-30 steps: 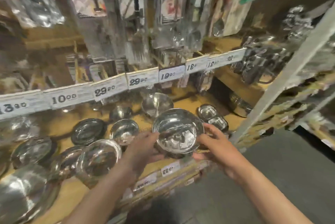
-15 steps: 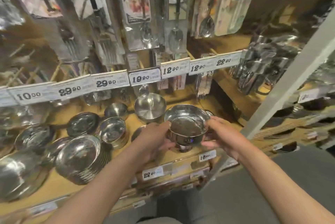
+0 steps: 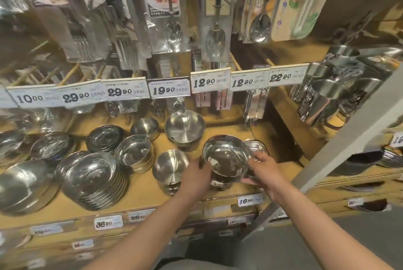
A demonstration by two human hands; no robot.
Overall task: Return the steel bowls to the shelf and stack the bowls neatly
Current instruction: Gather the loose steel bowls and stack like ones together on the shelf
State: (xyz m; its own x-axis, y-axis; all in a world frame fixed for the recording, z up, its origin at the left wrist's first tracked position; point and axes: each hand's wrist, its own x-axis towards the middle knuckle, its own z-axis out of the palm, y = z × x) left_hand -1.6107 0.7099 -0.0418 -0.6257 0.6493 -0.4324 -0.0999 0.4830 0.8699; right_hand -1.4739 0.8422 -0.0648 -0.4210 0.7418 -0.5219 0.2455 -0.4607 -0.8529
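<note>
Steel bowl (image 3: 226, 158) sits at the shelf (image 3: 139, 193) front, right side, clamped between your hands: left hand (image 3: 197, 174) fingers curled on its left wall, right hand (image 3: 265, 171) gripping the right rim. It's on top of another bowl. Small stack (image 3: 169, 170) just left, wide stack (image 3: 91, 179) further left. Price tags (image 3: 168, 89) behind.

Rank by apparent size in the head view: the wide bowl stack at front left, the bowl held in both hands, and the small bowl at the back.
1. Wide bowl stack, though it sits nearer the camera.
2. Held bowl, between left hand and right hand.
3. Small back bowl.
</note>
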